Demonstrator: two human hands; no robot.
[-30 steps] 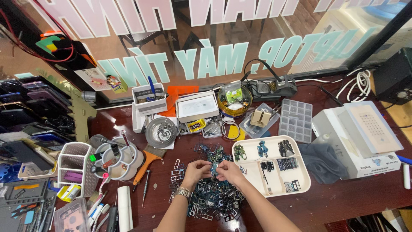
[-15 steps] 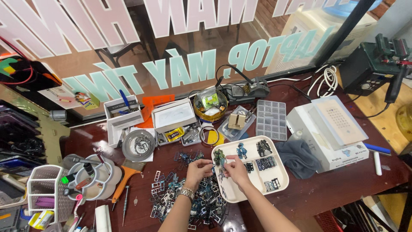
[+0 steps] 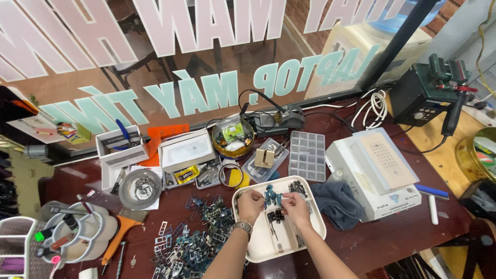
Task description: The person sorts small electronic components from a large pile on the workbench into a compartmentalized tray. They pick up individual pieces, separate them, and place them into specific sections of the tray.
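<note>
My left hand (image 3: 250,205) and my right hand (image 3: 296,207) are both over a white compartment tray (image 3: 260,249), fingers pinched close together. Between the fingertips sits a small blue-green electronic part (image 3: 270,196); which hand grips it is hard to tell. Small dark parts (image 3: 276,215) lie in the tray under my hands. A watch is on my left wrist (image 3: 242,226). A heap of small metal frames and parts (image 3: 199,240) lies on the dark red table (image 3: 392,239) left of the tray.
A grey cloth (image 3: 336,203) and a white machine (image 3: 373,170) lie right of the tray. Behind it stand a clear organiser box (image 3: 307,155), a round bowl (image 3: 232,138), a white box (image 3: 187,150) and a soldering station (image 3: 426,91). A tool caddy (image 3: 77,236) stands at left.
The view swung left to right, so the tray now sits under my hands. My hands moved from the parts heap over to the tray, holding a small blue-green part.
</note>
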